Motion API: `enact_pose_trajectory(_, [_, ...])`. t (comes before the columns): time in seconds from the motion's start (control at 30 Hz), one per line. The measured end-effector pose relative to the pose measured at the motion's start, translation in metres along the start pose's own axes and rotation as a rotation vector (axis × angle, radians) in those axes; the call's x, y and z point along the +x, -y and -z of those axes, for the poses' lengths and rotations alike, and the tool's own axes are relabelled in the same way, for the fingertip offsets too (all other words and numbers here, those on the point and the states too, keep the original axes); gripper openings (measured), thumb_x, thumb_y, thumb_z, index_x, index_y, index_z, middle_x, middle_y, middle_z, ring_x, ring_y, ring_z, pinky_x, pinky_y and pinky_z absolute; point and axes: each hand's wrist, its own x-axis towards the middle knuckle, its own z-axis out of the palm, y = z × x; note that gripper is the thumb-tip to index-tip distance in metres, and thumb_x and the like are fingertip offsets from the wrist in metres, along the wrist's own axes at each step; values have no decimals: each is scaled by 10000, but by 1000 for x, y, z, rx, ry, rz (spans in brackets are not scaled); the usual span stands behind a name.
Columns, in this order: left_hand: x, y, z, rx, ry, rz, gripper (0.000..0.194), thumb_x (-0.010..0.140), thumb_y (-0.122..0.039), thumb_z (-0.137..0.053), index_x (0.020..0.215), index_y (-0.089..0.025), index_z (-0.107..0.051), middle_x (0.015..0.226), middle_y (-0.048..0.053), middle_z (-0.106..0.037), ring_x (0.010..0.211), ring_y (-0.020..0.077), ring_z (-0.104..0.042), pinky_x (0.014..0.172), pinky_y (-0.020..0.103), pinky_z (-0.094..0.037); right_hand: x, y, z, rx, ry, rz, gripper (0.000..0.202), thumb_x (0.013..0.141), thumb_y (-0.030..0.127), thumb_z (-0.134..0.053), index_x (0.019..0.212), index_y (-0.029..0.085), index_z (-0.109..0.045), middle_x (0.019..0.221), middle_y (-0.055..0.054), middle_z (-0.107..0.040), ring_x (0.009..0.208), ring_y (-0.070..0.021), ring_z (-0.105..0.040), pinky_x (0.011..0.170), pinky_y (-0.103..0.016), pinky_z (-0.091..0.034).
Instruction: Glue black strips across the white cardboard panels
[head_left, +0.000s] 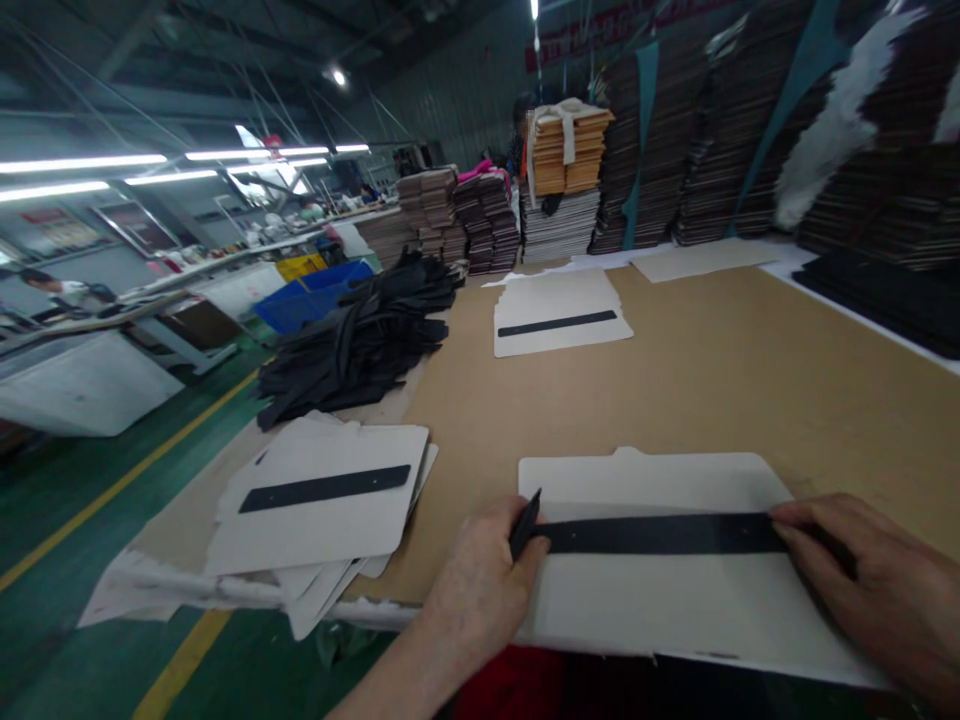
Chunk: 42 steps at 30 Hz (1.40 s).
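A black strip (660,534) lies across a white panel (645,600) with rounded corners and a small tab on its far edge. My left hand (487,570) is closed at the strip's left end, the thumb close against it. A dark, pointed piece (526,522) also sticks up out of that hand; its kind I cannot make out. At the other end my right hand (870,580) pinches the strip between thumb and fingers. Both hands are low over the panel, near the table's front edge.
Left of my hands lies a stack of white panels (315,535), the top one bearing a black strip. Another such pile (562,293) sits farther back on the brown table (465,400). A heap of black strips (360,335) covers the left edge. Tall material stacks (660,150) stand behind.
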Motion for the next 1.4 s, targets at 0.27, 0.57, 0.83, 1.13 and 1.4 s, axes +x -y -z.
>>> enact_pose_trajectory(0.27, [16, 7, -8, 111, -52, 70, 129, 824, -250, -588, 923, -192, -647, 890, 47, -721, 858, 212, -663, 747, 299, -459, 0, -5, -5, -19, -37, 42, 330, 892, 506, -382, 946, 273, -610, 1008, -22, -663, 765, -205, -665, 641, -349, -514])
enact_pose_trajectory(0.57, [18, 7, -14, 316, -87, 71, 214, 848, -313, -574, 1006, -185, -642, 957, 92, -724, 925, 257, -678, 785, 346, -495, 0, -11, -7, -4, 21, 40, 316, 890, 497, -391, 963, 273, -602, 1022, -24, -659, 795, -200, -663, 693, -344, -527])
enact_pose_trajectory(0.83, [18, 5, -12, 349, -87, 61, 223, 838, -308, -579, 1012, -182, -639, 950, 97, -723, 933, 276, -680, 792, 370, -511, 1, -12, -7, -7, -12, 45, 340, 888, 528, -381, 941, 283, -611, 992, -7, -663, 749, -193, -657, 648, -341, -522])
enact_pose_trajectory(1.13, [20, 7, -11, 324, -69, 81, 224, 835, -312, -589, 1010, -175, -625, 950, 98, -720, 917, 266, -678, 787, 355, -510, 2, -2, 0, 23, 2, 35, 372, 891, 529, -367, 943, 258, -617, 991, -28, -662, 736, -205, -652, 661, -362, -508])
enact_pose_trajectory(1.4, [15, 3, -11, 375, -141, -28, 237, 839, -272, -597, 1063, -195, -596, 1155, 71, -587, 937, 202, -639, 857, 316, -501, 9, 14, 14, 75, 57, 4, 348, 900, 446, -366, 915, 227, -636, 961, -63, -670, 777, -219, -662, 722, -376, -516])
